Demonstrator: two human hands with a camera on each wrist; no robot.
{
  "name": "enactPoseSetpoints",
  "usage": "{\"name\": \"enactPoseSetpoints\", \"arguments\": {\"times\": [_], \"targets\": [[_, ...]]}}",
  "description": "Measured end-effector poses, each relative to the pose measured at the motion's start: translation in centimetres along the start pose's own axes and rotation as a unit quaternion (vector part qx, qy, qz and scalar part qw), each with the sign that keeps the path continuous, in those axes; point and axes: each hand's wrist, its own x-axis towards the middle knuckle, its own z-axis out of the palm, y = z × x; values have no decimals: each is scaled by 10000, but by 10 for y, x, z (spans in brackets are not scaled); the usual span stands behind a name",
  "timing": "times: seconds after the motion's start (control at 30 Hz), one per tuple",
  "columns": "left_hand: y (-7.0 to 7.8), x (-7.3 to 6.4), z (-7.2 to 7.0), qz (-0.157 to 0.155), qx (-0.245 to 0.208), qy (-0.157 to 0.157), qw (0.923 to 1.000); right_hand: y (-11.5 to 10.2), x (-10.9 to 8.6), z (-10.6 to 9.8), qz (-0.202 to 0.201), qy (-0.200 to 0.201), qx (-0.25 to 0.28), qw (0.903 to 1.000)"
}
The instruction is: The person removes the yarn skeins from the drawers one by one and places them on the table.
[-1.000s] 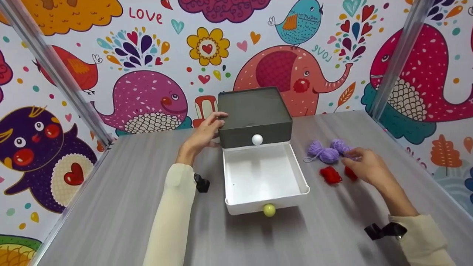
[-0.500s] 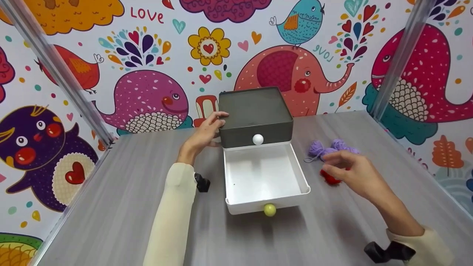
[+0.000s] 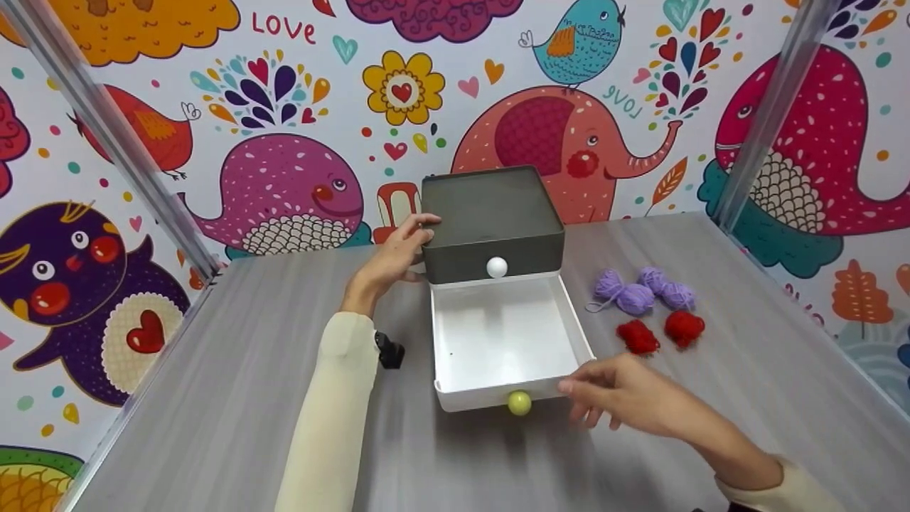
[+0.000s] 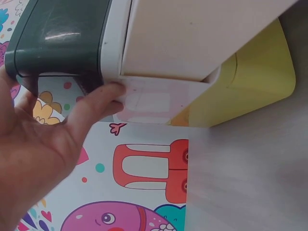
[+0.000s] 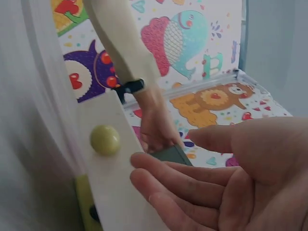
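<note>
A small drawer unit with a dark green upper part [image 3: 490,206] and a white knob [image 3: 497,267] stands on the table. Its white drawer [image 3: 576,338] is pulled out, bare inside, with a yellow-green knob [image 3: 520,403] on the front. My left hand [image 3: 389,262] grips the unit's left side, fingers over the top edge; in the left wrist view the thumb [image 4: 98,103] presses the white layer below. My right hand [image 3: 633,395] is at the drawer's front right corner, holding nothing, fingers loosely bent. In the right wrist view the fingers [image 5: 168,185] overlap the white front.
Purple yarn bundles [image 3: 635,299] lie right of the unit, with two red yarn bundles [image 3: 684,328] nearer me. A yellow lower layer [image 4: 260,72] sits under the white one. Patterned wall panels [image 3: 298,185] stand close behind the table [image 3: 234,384].
My right hand has left the yarn and moved left and toward me, to the drawer's front right corner. The red and purple yarn is uncovered again. My left hand has stayed on the unit.
</note>
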Motion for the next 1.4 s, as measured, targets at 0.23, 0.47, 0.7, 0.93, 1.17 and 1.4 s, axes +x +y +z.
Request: {"name": "enactPoseSetpoints", "arguments": {"times": [0.23, 0.47, 0.7, 0.93, 1.17, 1.4], "targets": [[1, 0, 2, 51, -179, -38, 9998, 4, 7, 32, 206, -222, 25, 9995], [1, 0, 1, 13, -145, 27, 9999, 12, 21, 58, 198, -44, 358, 9992], [0, -1, 1, 44, -212, 13, 9998, 19, 28, 74, 334, 73, 1018, 9942], [1, -2, 3, 37, -160, 34, 9999, 24, 32, 80, 322, 255, 1441, 9887], [1, -1, 2, 53, -187, -15, 9998, 24, 34, 79, 300, 331, 1531, 9872], [1, 0, 1, 14, -166, -8, 9999, 23, 35, 81, 281, 214, 1618, 9862]]}}
